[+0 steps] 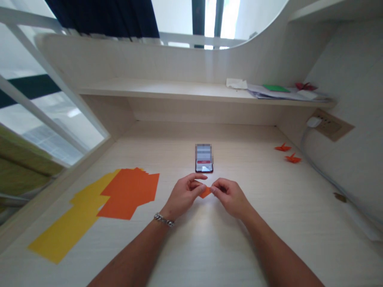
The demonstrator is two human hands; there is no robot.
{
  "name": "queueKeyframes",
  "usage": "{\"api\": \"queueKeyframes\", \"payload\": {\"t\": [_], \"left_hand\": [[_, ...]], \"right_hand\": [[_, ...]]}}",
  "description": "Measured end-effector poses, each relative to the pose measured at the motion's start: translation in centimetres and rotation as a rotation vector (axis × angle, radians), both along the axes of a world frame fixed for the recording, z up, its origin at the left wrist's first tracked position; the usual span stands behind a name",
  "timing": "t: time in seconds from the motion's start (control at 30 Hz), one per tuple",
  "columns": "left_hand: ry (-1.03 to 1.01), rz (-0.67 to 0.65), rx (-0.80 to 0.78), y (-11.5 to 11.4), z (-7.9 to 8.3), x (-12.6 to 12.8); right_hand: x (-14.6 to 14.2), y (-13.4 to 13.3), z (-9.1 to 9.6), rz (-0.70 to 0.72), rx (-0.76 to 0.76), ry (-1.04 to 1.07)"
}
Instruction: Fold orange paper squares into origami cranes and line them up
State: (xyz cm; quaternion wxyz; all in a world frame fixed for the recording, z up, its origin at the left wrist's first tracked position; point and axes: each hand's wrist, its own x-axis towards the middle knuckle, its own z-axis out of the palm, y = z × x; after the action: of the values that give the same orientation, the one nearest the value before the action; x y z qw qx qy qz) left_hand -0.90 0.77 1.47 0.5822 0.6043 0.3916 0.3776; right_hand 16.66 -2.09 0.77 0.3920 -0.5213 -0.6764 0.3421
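A small folded piece of orange paper [205,193] is held between my two hands, over the middle of the desk. My left hand [187,193], with a chain bracelet at the wrist, pinches its left side between thumb and fingers, the index finger stretched out above. On the other side, the thumb and index finger of my right hand [229,195] grip the right corner. My fingers cover part of the paper, so its full folded shape is hidden. Just beyond the hands lies a phone [204,165] with its screen lit.
Overlapping orange sheets [134,191] and yellow sheets [66,227] lie at the left. Two folded orange paper cranes [292,158] rest at the right, near a white cable [317,169] running from a wall socket [335,125]. A shelf [179,89] at the back carries papers [260,92].
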Motion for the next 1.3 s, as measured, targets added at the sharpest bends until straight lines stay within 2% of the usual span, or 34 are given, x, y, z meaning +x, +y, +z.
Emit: {"api": "queueKeyframes", "payload": {"t": [0.13,0.37,0.67,0.97,1.1,1.2,1.3], "left_hand": [[0.151,-0.022,0.081,-0.1,0.3,0.3],[0.386,0.057,0.325,-0.2,-0.2,0.0],[0.494,0.006,0.450,-0.5,-0.1,0.0],[0.480,-0.009,0.397,-0.5,-0.1,0.1],[0.430,0.079,0.349,0.1,0.2,-0.7],[0.368,0.125,0.308,0.5,0.2,-1.3],[0.353,0.110,0.307,0.5,0.1,-1.3]], "right_hand": [[0.0,-0.1,0.1,-0.019,0.026,-0.030],[0.2,0.0,0.0,0.004,-0.024,-0.017],[0.0,0.0,0.0,-0.007,-0.027,-0.027],[0.2,-0.1,0.4,-0.032,-0.075,-0.107],[1.4,0.2,0.4,-0.062,-0.089,-0.120],[2.0,0.5,0.2,-0.118,-0.097,-0.059],[1.5,0.5,0.0,-0.096,-0.094,0.065]]}}
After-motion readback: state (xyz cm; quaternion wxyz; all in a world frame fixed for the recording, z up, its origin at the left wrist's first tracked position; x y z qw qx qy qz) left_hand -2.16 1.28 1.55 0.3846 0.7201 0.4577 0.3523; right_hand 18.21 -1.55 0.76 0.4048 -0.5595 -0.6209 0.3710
